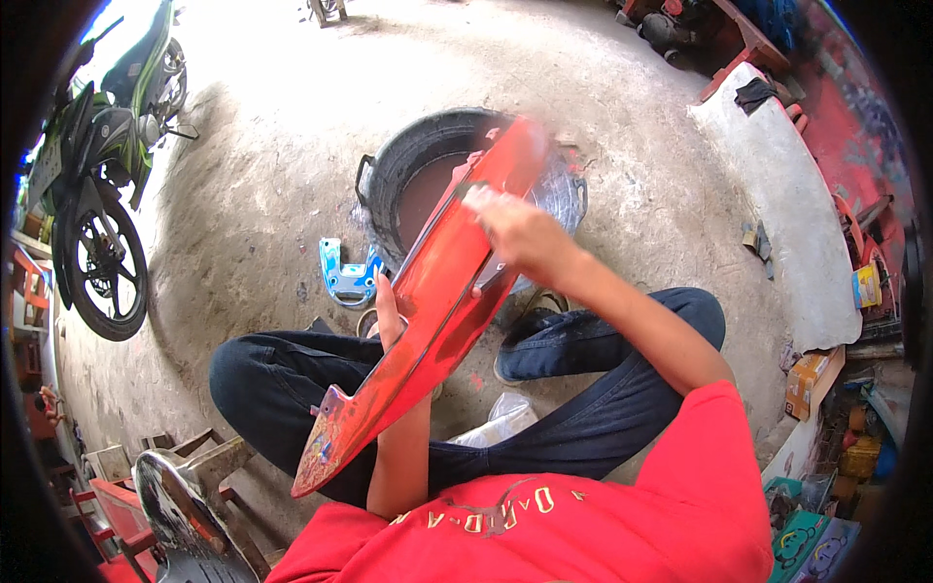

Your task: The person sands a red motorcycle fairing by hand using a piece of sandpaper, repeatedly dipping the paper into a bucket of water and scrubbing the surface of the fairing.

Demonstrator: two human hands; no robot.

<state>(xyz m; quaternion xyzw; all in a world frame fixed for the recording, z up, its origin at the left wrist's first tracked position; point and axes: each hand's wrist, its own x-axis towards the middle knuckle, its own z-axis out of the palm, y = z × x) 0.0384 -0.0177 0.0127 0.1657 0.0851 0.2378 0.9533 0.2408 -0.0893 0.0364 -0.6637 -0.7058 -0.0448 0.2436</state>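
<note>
Slanting over the black tub's rim [394,180], here's the red panel [442,277]! Left hand [390,309] wrapped round its underside, right hand [525,233] bent over its face; can't tell if that one's gripping anything.

From my remote seat I read this as a motorcycle workshop: a motorcycle [115,136] stands by the left edge of the rough concrete floor [248,253], a long red panel [437,277] is held over a black tub [387,165], a blue-and-white moulded part [342,280] lies beside that, and machinery [671,31] crowds the floor's upper right corner.
</note>
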